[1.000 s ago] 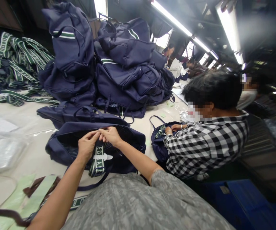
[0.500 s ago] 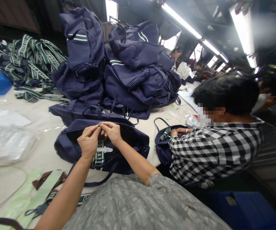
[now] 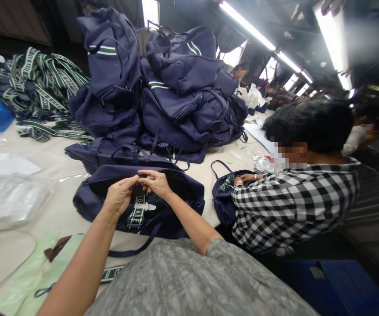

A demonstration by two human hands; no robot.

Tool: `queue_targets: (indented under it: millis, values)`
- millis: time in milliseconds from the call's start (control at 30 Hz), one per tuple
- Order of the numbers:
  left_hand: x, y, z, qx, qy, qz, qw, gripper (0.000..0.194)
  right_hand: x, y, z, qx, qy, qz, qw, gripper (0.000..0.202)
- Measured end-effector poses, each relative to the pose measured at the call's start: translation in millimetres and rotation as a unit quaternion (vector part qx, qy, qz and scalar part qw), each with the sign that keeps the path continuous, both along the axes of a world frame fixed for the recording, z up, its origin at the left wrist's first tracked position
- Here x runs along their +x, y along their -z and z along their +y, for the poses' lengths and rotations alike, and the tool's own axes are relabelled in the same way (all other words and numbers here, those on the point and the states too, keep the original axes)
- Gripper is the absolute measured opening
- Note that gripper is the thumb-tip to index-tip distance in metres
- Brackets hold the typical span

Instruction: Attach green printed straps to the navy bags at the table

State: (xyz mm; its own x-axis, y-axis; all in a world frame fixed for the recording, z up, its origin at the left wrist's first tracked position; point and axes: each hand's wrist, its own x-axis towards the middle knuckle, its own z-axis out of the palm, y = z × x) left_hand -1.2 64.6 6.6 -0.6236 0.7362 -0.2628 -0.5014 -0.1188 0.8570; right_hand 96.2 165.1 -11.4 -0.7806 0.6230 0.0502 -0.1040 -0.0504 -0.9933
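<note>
Over the open navy fabric bag, left hand and right hand pinch narrowly, on what I cannot tell, with the lettered green-and-white strap at the bag's mouth, work seemingly unfinished.

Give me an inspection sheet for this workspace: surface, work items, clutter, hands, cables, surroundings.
Surface: pale table, partly covered.
Work items: open navy bag; lettered strap with a white tag.
Clutter: stacked navy bags, strap heap, clear plastic packs, green strips.
Hands: left hand and right hand nearly meeting over the open bag; fingers together, grip unclear.
Cables: thin cord at table's left; type unclear.
Surroundings: co-worker in checked shirt at another bag; strip lights.
</note>
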Motion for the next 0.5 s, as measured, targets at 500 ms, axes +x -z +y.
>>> queue_targets:
  millis: [500]
  values:
    - [11.2,34.2,-12.0,-0.029,-0.042,-0.031,0.998,0.046,10.1,17.9,-16.9,-0.004,-0.005,-0.022,1.0,0.037]
